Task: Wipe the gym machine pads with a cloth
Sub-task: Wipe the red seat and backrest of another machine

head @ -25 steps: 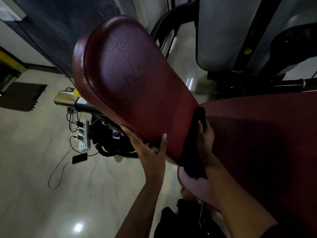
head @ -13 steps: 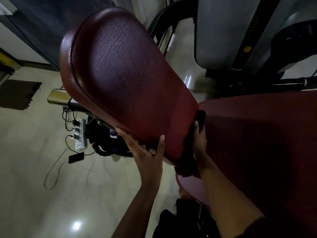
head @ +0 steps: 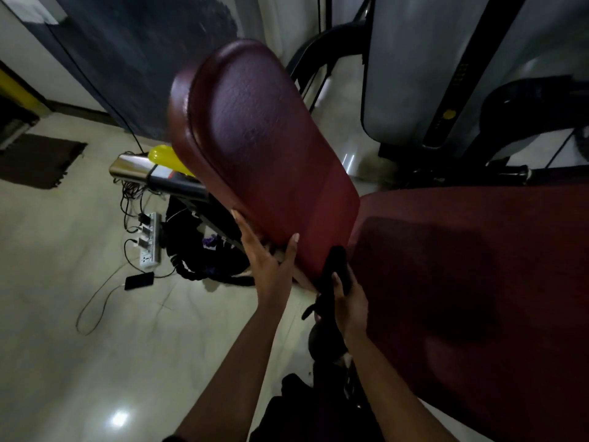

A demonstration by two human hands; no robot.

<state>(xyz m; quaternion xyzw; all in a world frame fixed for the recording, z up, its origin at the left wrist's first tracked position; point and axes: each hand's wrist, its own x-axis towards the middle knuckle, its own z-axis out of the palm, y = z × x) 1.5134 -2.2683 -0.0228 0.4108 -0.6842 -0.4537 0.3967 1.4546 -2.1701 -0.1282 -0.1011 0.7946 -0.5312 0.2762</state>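
Observation:
A dark red leather pad (head: pixel 255 148) rises tilted in the middle of the head view. A second, wider red pad (head: pixel 478 282) fills the right side. My left hand (head: pixel 271 266) grips the lower edge of the tilted pad, thumb on its face and fingers behind it. My right hand (head: pixel 349 301) holds a black cloth (head: pixel 334 269) against the gap where the two pads meet. Part of the cloth hangs below my hand.
A grey and black machine frame (head: pixel 414 74) stands behind the pads. On the pale tiled floor lie a power strip (head: pixel 149 240) with cables, a phone (head: pixel 138 280), a dark bag (head: pixel 204 250) and a brown mat (head: pixel 38 161). A steel bar end (head: pixel 127 169) juts out left.
My right hand with the cloth has slid down from the top of the seam to the pad's lower corner. The left hand keeps its grip. My head has shifted.

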